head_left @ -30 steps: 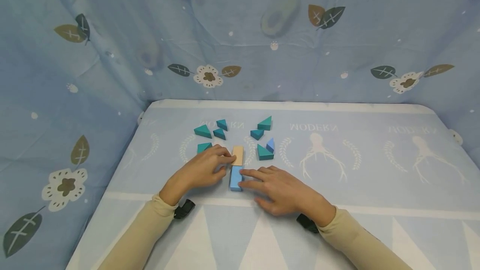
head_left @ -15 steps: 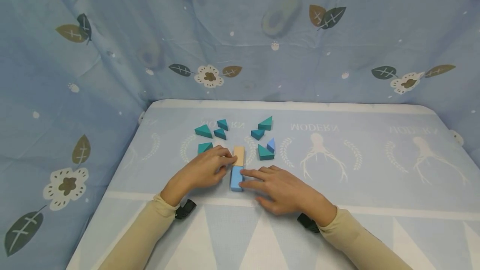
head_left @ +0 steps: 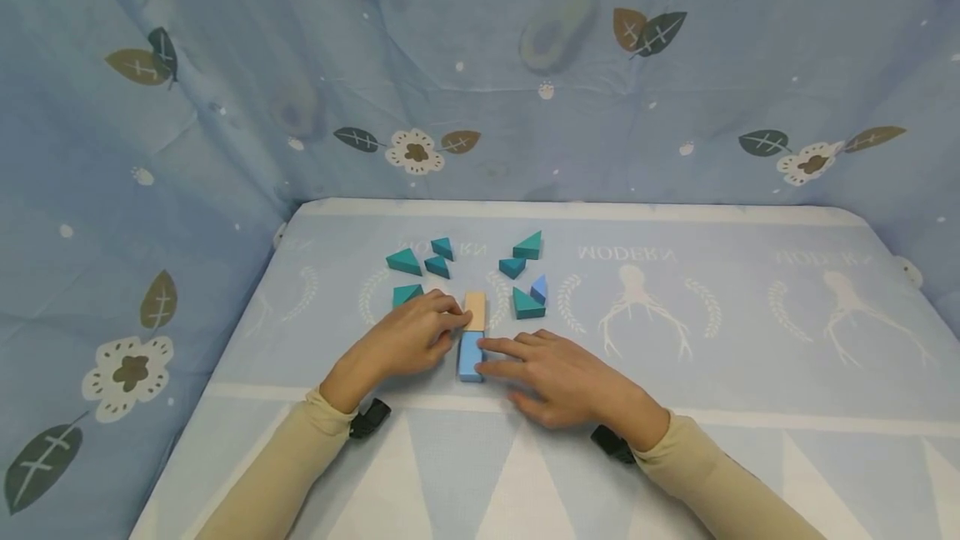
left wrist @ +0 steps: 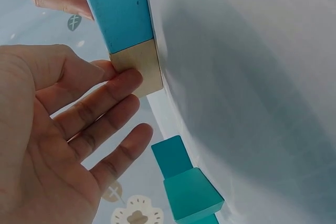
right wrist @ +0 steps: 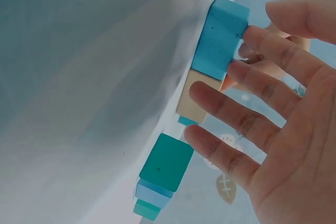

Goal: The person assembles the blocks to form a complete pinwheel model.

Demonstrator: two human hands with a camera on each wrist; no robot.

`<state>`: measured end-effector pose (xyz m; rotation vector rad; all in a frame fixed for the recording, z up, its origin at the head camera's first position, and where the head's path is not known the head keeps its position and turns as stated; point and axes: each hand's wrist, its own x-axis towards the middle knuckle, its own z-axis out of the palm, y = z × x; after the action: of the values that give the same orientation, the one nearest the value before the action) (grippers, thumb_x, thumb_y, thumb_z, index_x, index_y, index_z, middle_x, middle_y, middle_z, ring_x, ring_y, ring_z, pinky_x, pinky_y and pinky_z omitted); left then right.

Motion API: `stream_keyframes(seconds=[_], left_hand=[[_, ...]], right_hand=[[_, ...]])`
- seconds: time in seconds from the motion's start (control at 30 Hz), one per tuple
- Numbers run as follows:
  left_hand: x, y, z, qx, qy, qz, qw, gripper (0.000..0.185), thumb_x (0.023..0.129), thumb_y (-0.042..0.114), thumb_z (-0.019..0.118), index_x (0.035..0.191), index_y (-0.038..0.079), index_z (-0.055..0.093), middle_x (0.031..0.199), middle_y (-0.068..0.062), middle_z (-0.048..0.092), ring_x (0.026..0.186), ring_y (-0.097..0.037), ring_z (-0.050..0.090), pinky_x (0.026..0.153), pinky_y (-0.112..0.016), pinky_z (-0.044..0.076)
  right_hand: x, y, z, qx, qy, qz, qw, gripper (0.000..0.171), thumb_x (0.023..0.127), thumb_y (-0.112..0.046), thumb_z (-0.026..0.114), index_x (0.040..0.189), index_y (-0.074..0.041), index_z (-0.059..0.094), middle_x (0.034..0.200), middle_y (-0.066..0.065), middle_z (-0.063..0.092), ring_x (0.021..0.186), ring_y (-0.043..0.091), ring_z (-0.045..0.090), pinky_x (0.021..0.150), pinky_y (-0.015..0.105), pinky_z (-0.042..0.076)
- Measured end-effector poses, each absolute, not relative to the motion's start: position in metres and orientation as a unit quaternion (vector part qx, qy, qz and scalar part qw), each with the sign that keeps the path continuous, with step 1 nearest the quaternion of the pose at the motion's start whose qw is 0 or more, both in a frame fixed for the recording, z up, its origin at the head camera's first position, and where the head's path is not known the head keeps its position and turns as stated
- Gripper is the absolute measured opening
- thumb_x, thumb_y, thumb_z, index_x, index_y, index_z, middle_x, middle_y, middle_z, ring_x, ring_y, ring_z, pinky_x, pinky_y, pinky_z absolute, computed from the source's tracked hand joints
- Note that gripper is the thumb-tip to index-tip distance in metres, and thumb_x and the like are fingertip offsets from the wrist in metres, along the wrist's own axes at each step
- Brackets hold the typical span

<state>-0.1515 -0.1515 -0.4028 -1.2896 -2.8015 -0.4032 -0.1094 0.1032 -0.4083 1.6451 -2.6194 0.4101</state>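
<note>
A natural-wood block (head_left: 476, 308) and a light-blue block (head_left: 470, 357) lie end to end in a line in the middle of the table. My left hand (head_left: 412, 333) is at their left, its fingertips against the side of the wood block; the left wrist view shows the fingers (left wrist: 113, 98) loosely extended. From the right, my right hand (head_left: 558, 377) touches the blue block's long side with two fingertips. In the right wrist view its fingers are spread and straight, the blue block (right wrist: 220, 40) at the fingertips.
Several teal triangular blocks (head_left: 405, 262) lie beyond the left hand. To the right of the wood block are more teal triangles (head_left: 528, 305) and a small periwinkle triangle (head_left: 539, 288). A patterned cloth covers the table (head_left: 712, 390); a blue curtain (head_left: 480, 40) hangs behind.
</note>
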Motion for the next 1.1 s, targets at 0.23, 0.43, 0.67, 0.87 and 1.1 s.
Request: stream_keyframes(seconds=[0.23, 0.43, 0.67, 0.87, 1.1], left_hand=[[-0.153, -0.148, -0.400, -0.416, -0.901, -0.126, 0.012, 0.031, 0.085, 0.007, 0.060, 0.116, 0.007, 0.065, 0.104, -0.003, 0.061, 0.097, -0.018, 0.053, 0.083, -0.033, 0.044], [-0.156, -0.151, -0.399, -0.426, -0.896, -0.125, 0.022, 0.031, 0.086, 0.004, 0.060, 0.116, 0.008, 0.065, 0.103, -0.002, 0.061, 0.095, -0.017, 0.054, 0.083, -0.032, 0.045], [-0.149, -0.154, -0.390, -0.442, -0.882, -0.150, 0.073, 0.028, 0.082, 0.001, 0.064, 0.109, 0.008, 0.068, 0.101, -0.003, 0.060, 0.093, -0.018, 0.055, 0.078, -0.030, 0.046], [-0.135, -0.151, -0.388, -0.455, -0.877, -0.147, 0.051, 0.029, 0.085, 0.022, 0.066, 0.110, 0.008, 0.067, 0.118, -0.008, 0.056, 0.110, -0.022, 0.051, 0.090, -0.037, 0.043], [-0.129, -0.150, -0.392, -0.445, -0.887, -0.120, 0.016, 0.051, 0.076, 0.046, 0.071, 0.112, 0.009, 0.068, 0.129, -0.007, 0.050, 0.120, -0.022, 0.044, 0.096, -0.036, 0.038]], right_hand=[[-0.111, 0.105, -0.404, 0.520, -0.844, 0.131, 0.016, 0.051, 0.090, -0.026, 0.056, 0.138, -0.021, 0.043, 0.144, 0.001, 0.035, 0.111, 0.019, 0.050, 0.090, 0.039, 0.041], [-0.124, 0.116, -0.400, 0.464, -0.876, 0.122, 0.054, 0.042, 0.090, -0.024, 0.056, 0.131, -0.018, 0.052, 0.139, 0.001, 0.042, 0.118, 0.021, 0.046, 0.093, 0.042, 0.039], [-0.144, 0.129, -0.407, 0.407, -0.903, 0.101, 0.093, 0.042, 0.089, -0.023, 0.057, 0.129, -0.013, 0.054, 0.134, 0.004, 0.047, 0.115, 0.024, 0.047, 0.089, 0.044, 0.040], [-0.156, 0.139, -0.412, 0.371, -0.917, 0.115, 0.094, 0.043, 0.089, -0.021, 0.057, 0.130, -0.011, 0.052, 0.136, 0.007, 0.044, 0.116, 0.025, 0.045, 0.089, 0.045, 0.039], [-0.162, 0.152, -0.414, 0.356, -0.922, 0.125, 0.080, 0.043, 0.090, -0.021, 0.055, 0.131, -0.008, 0.051, 0.136, 0.008, 0.044, 0.116, 0.028, 0.046, 0.087, 0.047, 0.040]])
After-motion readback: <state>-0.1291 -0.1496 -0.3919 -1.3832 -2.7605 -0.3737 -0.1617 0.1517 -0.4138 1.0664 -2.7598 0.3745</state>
